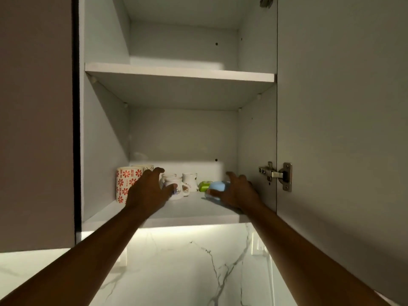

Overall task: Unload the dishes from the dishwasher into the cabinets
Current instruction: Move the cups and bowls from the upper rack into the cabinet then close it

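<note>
Two bare hands reached up into an open wall cabinet (106, 133) whose lower shelf (187, 212) held the dishes. No brand, label or readable writing showed anywhere; the only markings were patterns, namely red-orange flowers and bars on a tall white mug (125, 184) at the left end of the shelf, and a small coloured picture, too blurred to make out, on a white cup (176, 188) nearer the middle. Behind the tall mug the rim of another mug (144, 167) peeked out, and two more small white cups (169, 176) (189, 180) stood toward the back, one just behind the pictured cup and one to its right. A green object (204, 185), partly hidden, lay at the back right. The left hand (150, 191) hovered in front of the tall mug and the pictured cup with its fingers spread and lightly bent, holding nothing, and it blocked part of both from view. The right hand (236, 193) curled over a pale blue dish (217, 188) resting on the right side of the lower shelf, thumb against its near side and fingers arched over the top; the hand hid most of the dish, so its shape could not be told. The upper shelf (181, 74) sat above. The cabinet door (342, 107) stood open to the right on a metal hinge (277, 175). Below the cabinet a lit strip shone on a white marble-veined wall (187, 261).
</note>
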### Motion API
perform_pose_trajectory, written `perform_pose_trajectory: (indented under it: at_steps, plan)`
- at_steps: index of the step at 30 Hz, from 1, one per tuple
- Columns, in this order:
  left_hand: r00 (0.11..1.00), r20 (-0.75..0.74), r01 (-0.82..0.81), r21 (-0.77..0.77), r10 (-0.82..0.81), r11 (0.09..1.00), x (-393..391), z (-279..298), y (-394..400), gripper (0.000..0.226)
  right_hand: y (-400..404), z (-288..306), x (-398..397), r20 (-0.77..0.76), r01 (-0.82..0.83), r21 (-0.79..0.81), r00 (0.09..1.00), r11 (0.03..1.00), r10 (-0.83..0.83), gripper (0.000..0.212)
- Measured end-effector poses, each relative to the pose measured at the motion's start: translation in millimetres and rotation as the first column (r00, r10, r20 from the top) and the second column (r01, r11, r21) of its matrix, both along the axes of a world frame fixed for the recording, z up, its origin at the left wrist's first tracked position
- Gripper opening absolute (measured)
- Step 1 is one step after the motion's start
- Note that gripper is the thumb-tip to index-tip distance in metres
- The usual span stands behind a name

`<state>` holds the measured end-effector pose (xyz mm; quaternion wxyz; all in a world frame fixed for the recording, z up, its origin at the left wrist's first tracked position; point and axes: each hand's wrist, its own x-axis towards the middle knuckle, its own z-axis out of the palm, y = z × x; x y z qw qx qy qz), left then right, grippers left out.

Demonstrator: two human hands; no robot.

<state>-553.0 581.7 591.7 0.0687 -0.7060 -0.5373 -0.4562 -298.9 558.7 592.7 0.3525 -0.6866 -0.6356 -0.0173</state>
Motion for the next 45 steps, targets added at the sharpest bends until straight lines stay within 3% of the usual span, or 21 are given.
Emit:
perform_pose_trajectory:
  at_steps: [5, 12, 15, 20, 27, 34, 45]
  plan:
    - [0.994, -0.096, 0.062, 0.137, -0.049, 0.989, -12.6, -4.6, -40.6, 0.065, -35.0, -2.5, -19.5, -0.016, 0.064, 0.153, 0.998, 0.986, -0.063, 0.095]
    - [0.956, -0.179, 0.285, 0.367, -0.234, 0.885, -28.1, -38.2, -113.4, 0.04, -131.8, -42.0, -62.0, 0.094, 0.142, 0.426, 0.975, 0.894, -0.2, 0.073]
    - [0.933, -0.199, 0.355, 0.352, -0.301, 0.866, -29.9, -71.0, -158.4, 0.04, -190.7, -82.7, -73.2, 0.105, 0.2, 0.472, 0.954, 0.859, -0.28, 0.069]
    - [0.811, -0.318, 0.548, 0.123, -0.49, 0.827, -25.3, -156.8, -233.7, 0.047, -295.5, -173.8, -75.8, 0.152, 0.302, 0.346, 0.916, 0.888, -0.371, 0.063]
    - [0.629, -0.164, 0.732, -0.203, -0.76, 0.65, 2.8, -270.7, -346.1, 0.052, -460.2, -271.2, -61.6, 0.134, 0.504, -0.034, 0.858, 0.863, -0.496, 0.058]
    - [0.526, -0.203, 0.714, -0.422, -0.826, 0.559, 66.0, -322.5, -445.6, 0.063, -622.5, -351.6, -20.5, 0.06, 0.623, -0.354, 0.759, 0.697, -0.648, 0.059]
    - [0.337, -0.255, 0.589, -0.694, -0.906, 0.414, 208.0, -414.5, -654.8, 0.069, -898.1, -449.4, 66.0, 0.037, 0.642, -0.602, 0.616, 0.475, -0.787, 0.059]
